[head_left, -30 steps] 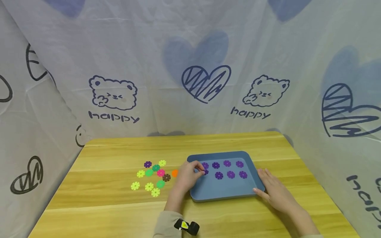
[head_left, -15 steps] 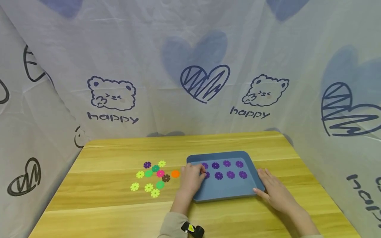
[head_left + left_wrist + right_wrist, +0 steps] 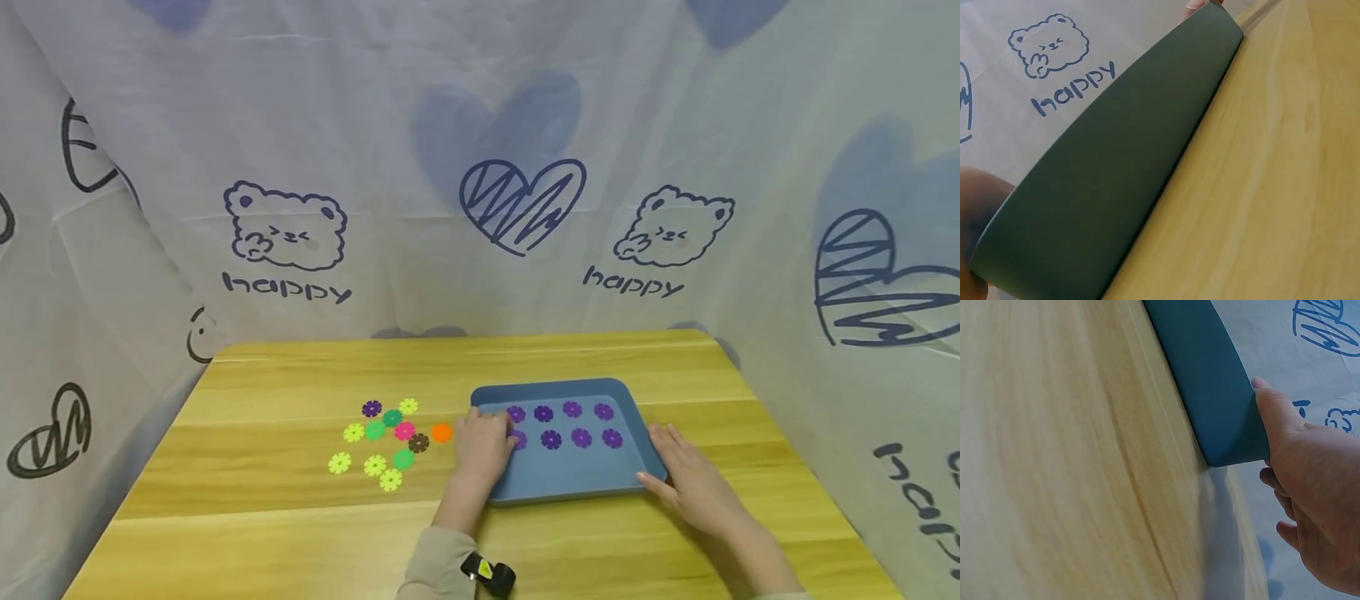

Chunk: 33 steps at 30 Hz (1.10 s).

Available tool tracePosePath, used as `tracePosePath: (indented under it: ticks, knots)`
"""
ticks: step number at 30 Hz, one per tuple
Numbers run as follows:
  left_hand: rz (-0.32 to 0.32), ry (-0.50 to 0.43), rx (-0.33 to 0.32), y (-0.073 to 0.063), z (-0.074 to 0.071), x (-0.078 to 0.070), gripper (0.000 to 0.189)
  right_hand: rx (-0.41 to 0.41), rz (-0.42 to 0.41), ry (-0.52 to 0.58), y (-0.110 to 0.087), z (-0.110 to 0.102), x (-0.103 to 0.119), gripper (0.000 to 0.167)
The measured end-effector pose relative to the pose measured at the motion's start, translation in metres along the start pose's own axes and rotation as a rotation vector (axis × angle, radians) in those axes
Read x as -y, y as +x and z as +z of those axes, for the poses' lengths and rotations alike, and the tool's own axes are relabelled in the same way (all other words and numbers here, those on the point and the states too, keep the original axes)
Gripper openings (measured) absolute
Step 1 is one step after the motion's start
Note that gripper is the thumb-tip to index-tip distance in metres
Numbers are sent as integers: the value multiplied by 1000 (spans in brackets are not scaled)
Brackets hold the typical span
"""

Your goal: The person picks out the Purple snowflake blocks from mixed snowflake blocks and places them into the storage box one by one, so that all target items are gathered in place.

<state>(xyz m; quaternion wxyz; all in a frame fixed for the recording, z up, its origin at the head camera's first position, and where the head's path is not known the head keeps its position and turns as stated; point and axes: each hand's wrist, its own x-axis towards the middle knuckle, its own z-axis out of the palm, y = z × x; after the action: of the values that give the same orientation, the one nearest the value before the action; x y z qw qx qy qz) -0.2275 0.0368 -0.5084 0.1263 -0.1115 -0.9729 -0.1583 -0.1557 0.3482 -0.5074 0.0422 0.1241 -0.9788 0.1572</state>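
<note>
A blue-grey tray [image 3: 570,483] stands on the table with several purple snowflake discs [image 3: 581,437] in two rows. My left hand [image 3: 480,446] reaches over its left wall, fingers bent down to the leftmost purple snowflake disc [image 3: 520,439] of the front row, which they partly cover. Whether they pinch it I cannot tell. My right hand [image 3: 697,483] rests against the tray's right front corner, fingers fairly straight along the side wall. In the right wrist view its thumb [image 3: 1279,412] touches the tray's rim, while the other fingertips show beyond the corner. The tray's outer wall [image 3: 1104,169] fills the left wrist view.
Left of the tray, loose snowflake discs lie on the wooden table [image 3: 262,500]: several yellow ones [image 3: 340,463], green ones [image 3: 403,459], a pink one [image 3: 405,431], a brown one [image 3: 418,443], an orange one [image 3: 442,432] and a purple one [image 3: 372,408]. A printed curtain [image 3: 405,250] hangs behind.
My left hand has shifted slightly right, and its fingers have lowered to the front row, where the purple disc it carried now lies in line. My right hand has stayed at the tray's corner.
</note>
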Motion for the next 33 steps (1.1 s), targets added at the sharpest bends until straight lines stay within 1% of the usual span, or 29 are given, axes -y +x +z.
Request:
tracePosePath:
  ticks: [4,7,9,11,13,15,16,18,21,23,27,29,31,33]
  knots:
    - [9,-43,-19,0,-2,1,21,-1,2,-5,0,0,0,77]
    - [21,-128,-18,1,-6,3,18,3,5,0,0,-1,-1,78]
    - [22,-209,2,3,-12,6,15,2,4,-1,1,-2,-1,78]
    - [18,-315,34,5,-19,11,14,0,3,-3,1,-2,0,77]
    - [0,-432,75,6,-29,16,15,-3,2,-6,1,-3,0,77]
    - [-18,-539,108,6,-42,22,16,-4,2,-8,1,-3,1,78]
    - [-29,-588,120,6,-48,26,17,-5,1,-9,1,-2,1,78]
    - [-51,-655,125,6,-59,33,19,-8,1,-10,0,-2,1,78]
    - [-83,-693,97,6,-73,46,21,-10,3,-10,-1,-2,1,77]
    - [-113,-689,67,6,-80,56,22,-8,4,-7,-1,-2,1,77]
    - [-148,-667,9,5,-94,78,24,-12,-2,-7,0,-1,1,78]
    - [-153,-654,-12,5,-98,90,26,-20,-10,-7,-1,0,1,77]
    - [-165,-636,-27,5,-98,103,28,-35,-21,-15,-1,1,0,77]
    - [-191,-623,-37,5,-97,116,28,-42,-30,-22,-2,2,0,77]
